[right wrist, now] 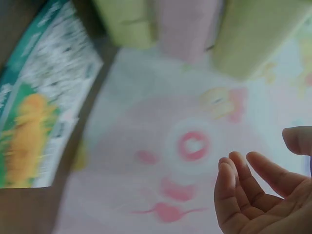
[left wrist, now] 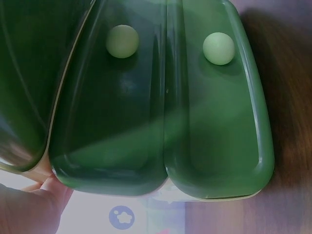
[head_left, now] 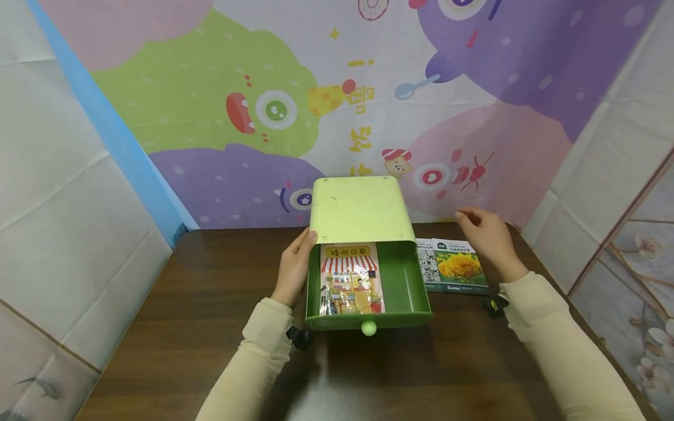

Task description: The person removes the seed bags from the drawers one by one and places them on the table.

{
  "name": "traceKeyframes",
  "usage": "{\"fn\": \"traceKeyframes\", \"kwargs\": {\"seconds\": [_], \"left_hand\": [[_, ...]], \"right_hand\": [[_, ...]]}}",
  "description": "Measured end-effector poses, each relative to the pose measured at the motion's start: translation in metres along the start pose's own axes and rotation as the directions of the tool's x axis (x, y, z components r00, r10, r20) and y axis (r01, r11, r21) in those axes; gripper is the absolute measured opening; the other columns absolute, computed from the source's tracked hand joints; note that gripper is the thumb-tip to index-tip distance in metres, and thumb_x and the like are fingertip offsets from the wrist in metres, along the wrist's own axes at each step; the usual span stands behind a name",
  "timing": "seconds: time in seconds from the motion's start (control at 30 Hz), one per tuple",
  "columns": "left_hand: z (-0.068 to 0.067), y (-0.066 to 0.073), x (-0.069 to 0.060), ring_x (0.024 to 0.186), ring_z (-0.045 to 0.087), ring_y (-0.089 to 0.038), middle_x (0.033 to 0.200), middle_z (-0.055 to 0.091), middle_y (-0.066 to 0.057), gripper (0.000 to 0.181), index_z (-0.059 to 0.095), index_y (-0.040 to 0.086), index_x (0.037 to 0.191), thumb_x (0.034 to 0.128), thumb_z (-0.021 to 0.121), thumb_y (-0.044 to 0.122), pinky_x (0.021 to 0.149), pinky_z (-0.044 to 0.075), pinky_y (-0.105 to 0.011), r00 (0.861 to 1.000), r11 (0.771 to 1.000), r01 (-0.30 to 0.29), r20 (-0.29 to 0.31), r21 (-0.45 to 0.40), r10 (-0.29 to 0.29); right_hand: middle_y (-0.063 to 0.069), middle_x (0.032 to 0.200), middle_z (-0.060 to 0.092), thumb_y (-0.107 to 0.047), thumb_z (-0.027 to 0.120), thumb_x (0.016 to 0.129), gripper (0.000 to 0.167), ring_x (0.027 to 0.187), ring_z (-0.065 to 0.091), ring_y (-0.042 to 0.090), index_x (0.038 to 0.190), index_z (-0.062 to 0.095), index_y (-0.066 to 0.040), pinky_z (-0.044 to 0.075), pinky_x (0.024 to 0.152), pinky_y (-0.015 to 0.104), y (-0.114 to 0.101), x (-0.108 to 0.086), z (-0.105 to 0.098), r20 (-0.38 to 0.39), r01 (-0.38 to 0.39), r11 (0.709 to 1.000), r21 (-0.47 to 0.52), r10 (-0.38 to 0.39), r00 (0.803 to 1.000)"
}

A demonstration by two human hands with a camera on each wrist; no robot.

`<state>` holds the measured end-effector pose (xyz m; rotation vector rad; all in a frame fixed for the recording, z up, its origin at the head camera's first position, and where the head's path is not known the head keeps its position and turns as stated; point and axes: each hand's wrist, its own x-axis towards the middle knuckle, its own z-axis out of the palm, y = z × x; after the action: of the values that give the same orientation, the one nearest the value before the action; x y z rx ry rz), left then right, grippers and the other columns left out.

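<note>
A light green drawer box [head_left: 363, 210] stands on the table with its top drawer pulled out. Inside that drawer, on the left, lies a seed packet [head_left: 351, 283] picturing a shop with a striped awning. My left hand [head_left: 293, 266] grips the box's left side near the front edge; its thumb [left wrist: 36, 209] shows at the corner in the left wrist view. Above and beside two flower packets [head_left: 460, 266] at the right, my right hand [head_left: 489, 240] hangs in the air, fingers loosely bent, holding nothing. The right wrist view shows the same hand [right wrist: 268, 195] with a packet [right wrist: 29, 141] at left.
The dark wooden table [head_left: 221, 327] reaches back to a cartoon-patterned cloth [head_left: 253, 117]. Two closed green drawer fronts with round knobs [left wrist: 219, 48] show in the left wrist view. A round knob [head_left: 369, 328] juts from the pulled-out drawer's front.
</note>
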<state>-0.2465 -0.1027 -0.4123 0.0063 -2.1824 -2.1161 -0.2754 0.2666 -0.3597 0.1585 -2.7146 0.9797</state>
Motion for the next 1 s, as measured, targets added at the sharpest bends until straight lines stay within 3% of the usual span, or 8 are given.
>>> {"fn": "traceKeyframes", "kwargs": {"seconds": [0.2,0.43,0.53,0.73,0.87,1.0], "left_hand": [[-0.001,0.001,0.0,0.146,0.032,-0.021,0.156,0.039,-0.002,0.064,0.042,0.02,0.15,0.0973,0.051,0.056,0.12,0.03,-0.043,1.0,1.0,-0.001,0.007,0.008,0.001],[-0.001,-0.001,0.0,0.145,0.034,-0.021,0.155,0.04,-0.003,0.065,0.042,0.02,0.149,0.0968,0.051,0.056,0.119,0.032,-0.043,1.0,1.0,0.008,0.009,-0.006,-0.008],[-0.002,-0.001,0.0,0.145,0.034,-0.021,0.155,0.039,-0.003,0.064,0.042,0.019,0.149,0.0969,0.051,0.056,0.119,0.033,-0.043,1.0,1.0,0.01,0.01,-0.011,-0.01],[-0.002,0.0,-0.001,0.144,0.036,-0.022,0.155,0.039,-0.003,0.064,0.042,0.019,0.15,0.097,0.052,0.055,0.117,0.035,-0.043,1.0,1.0,0.005,0.013,-0.018,-0.005],[-0.001,0.0,-0.001,0.144,0.036,-0.021,0.155,0.04,-0.003,0.065,0.041,0.019,0.15,0.0969,0.052,0.055,0.117,0.035,-0.042,1.0,1.0,0.001,0.01,-0.018,-0.001],[-0.001,0.0,0.0,0.145,0.035,-0.022,0.155,0.039,-0.004,0.066,0.041,0.018,0.15,0.0968,0.052,0.055,0.119,0.034,-0.042,1.0,1.0,0.002,0.006,-0.015,-0.002]], "right_hand": [[0.02,0.122,0.06,-0.04,0.049,0.102,0.051,0.106,0.058,0.036,0.138,0.054,-0.004,0.049,0.089,0.055,-0.048,-0.017,-0.007,0.022,0.108,0.994,0.02,-0.109,0.994],[0.016,0.125,0.06,-0.038,0.053,0.101,0.05,0.105,0.062,0.032,0.14,0.053,-0.006,0.053,0.087,0.052,-0.094,-0.043,-0.004,0.092,0.249,0.967,-0.047,-0.244,0.966],[0.014,0.13,0.06,-0.037,0.058,0.099,0.049,0.114,0.06,0.032,0.138,0.055,-0.007,0.052,0.092,0.053,-0.108,-0.055,0.002,0.12,0.334,0.937,-0.105,-0.321,0.939],[0.008,0.129,0.063,-0.042,0.064,0.094,0.051,0.119,0.059,0.028,0.133,0.06,-0.009,0.05,0.1,0.049,-0.127,-0.072,0.02,0.211,0.505,0.848,-0.163,-0.47,0.857],[0.006,0.125,0.065,-0.045,0.064,0.094,0.052,0.115,0.061,0.025,0.132,0.061,-0.01,0.053,0.097,0.046,-0.134,-0.076,0.032,0.293,0.563,0.803,-0.193,-0.501,0.814],[0.008,0.128,0.063,-0.048,0.063,0.093,0.056,0.115,0.061,0.027,0.135,0.059,-0.011,0.053,0.095,0.047,-0.135,-0.076,0.042,0.367,0.585,0.78,-0.223,-0.489,0.791]]}}
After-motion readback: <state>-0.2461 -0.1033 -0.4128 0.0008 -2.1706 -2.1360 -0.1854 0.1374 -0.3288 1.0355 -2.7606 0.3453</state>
